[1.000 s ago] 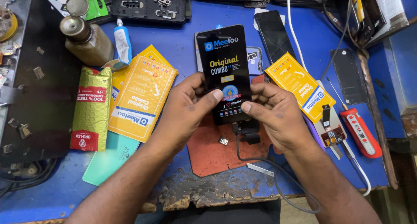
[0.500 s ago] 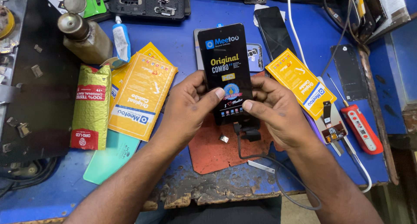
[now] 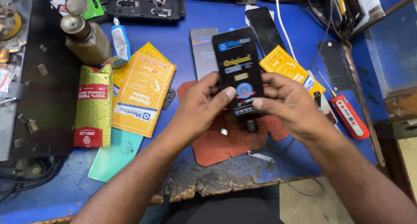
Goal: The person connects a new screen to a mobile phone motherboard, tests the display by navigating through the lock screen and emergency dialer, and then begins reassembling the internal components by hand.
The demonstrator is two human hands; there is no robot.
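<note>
**Dark screen panel held up in both hands**

Head view: Since the earlier frames the panel (image 3: 239, 74) has risen off the red mat (image 3: 230, 141) and swung a little, its top edge now farther from the person and leaning slightly left; a grey phone (image 3: 203, 50) that lay under it now shows on the tabletop (image 3: 173, 37).

The left hand (image 3: 200, 106) and right hand (image 3: 289, 104) each clamp a long edge near the bottom, thumbs pressed on the printed face. Gripping by the edges likely keeps the face towards the eyes and lets it tilt freely.

The panel hangs in mid-air above the mat, clear of the tabletop. Its long axis runs away from the person, bottom end nearest the body, printed face up towards the camera.

To the left lie a yellow packet (image 3: 141, 93) and a green pouch (image 3: 93, 104); to the right, a red tool (image 3: 349, 116).
</note>
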